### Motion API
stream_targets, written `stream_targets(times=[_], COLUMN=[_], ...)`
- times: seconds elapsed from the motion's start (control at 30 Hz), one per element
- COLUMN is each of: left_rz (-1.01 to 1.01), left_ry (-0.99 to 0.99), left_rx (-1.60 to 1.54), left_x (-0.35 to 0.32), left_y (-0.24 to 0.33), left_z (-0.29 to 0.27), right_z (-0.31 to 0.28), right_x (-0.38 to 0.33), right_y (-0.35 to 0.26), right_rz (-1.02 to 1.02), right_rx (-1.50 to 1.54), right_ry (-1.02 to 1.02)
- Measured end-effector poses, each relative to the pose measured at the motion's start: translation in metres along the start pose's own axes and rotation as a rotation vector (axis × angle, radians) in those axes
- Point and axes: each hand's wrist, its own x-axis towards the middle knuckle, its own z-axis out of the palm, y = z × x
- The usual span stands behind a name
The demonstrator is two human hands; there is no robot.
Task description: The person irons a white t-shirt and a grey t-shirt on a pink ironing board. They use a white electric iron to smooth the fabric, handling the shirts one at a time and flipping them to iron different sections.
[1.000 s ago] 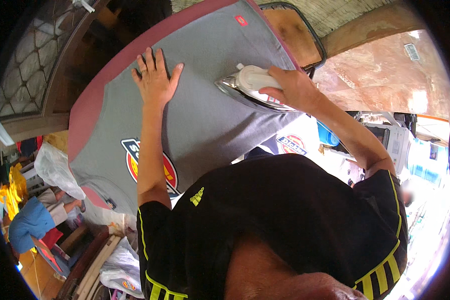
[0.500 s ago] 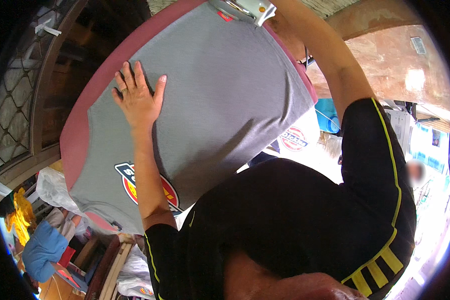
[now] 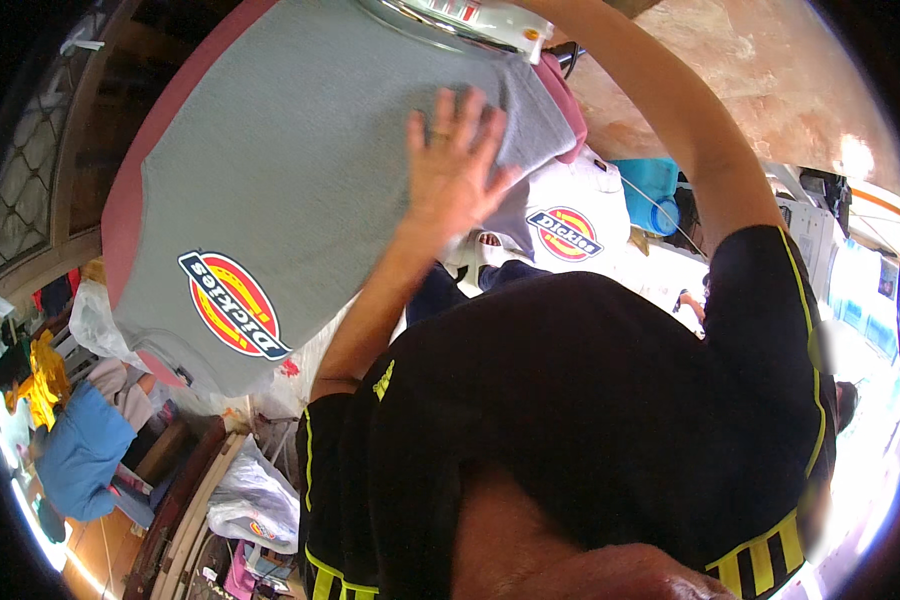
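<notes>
Grey shirt (image 3: 270,160) draped over a maroon cover (image 3: 122,210), badge (image 3: 232,303) end nearest, lying flat; how much is pressed, can't tell. Mostly smooth, rumpled near its right corner. Left hand (image 3: 456,165) spread, blurred above; farther, apart, right hand (image 3: 540,5) meets the iron (image 3: 470,22), grip out of frame.

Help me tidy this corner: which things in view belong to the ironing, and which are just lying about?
Belongs to the ironing:
- iron
- gray shirt
- maroon cloth under the shirt

Apparently just lying about:
- clear plastic bag, lower left
- yellow cloth, far left
- blue container, right
</notes>
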Motion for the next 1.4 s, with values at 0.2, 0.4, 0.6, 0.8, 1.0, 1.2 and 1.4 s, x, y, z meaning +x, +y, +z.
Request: stream_targets(times=[0.2, 0.4, 0.6, 0.8, 1.0, 1.2, 1.4], left_rz=[0.234, 0.113, -0.262, -0.49, -0.404, -0.332, -0.221], left_ry=[-0.032, 0.208, 0.384, 0.31, 0.287, 0.326, 0.418], left_rx=[-0.221, -0.409, -0.085, 0.177, 0.12, -0.137, -0.286], left_x=[-0.041, -0.064, -0.075, -0.088, -0.078, -0.132, -0.177], left_y=[0.078, 0.062, -0.005, -0.036, -0.037, -0.023, -0.053], left_z=[0.043, 0.018, -0.015, -0.026, -0.023, -0.028, -0.036], right_z=[-0.03, -0.028, -0.007, 0.036, 0.071, 0.064, 0.031], right_x=[-0.107, -0.116, -0.052, 0.025, 0.135, 0.086, -0.051], right_y=[-0.004, -0.007, -0.023, 0.01, 0.096, 0.025, -0.078], right_rz=[-0.226, -0.172, 0.054, 0.124, 0.138, 0.062, 0.064], right_rx=[-0.178, -0.111, -0.155, -0.047, -0.218, -0.093, -0.033], right_ry=[-0.018, -0.094, -0.032, 0.134, 0.249, 0.142, -0.156])
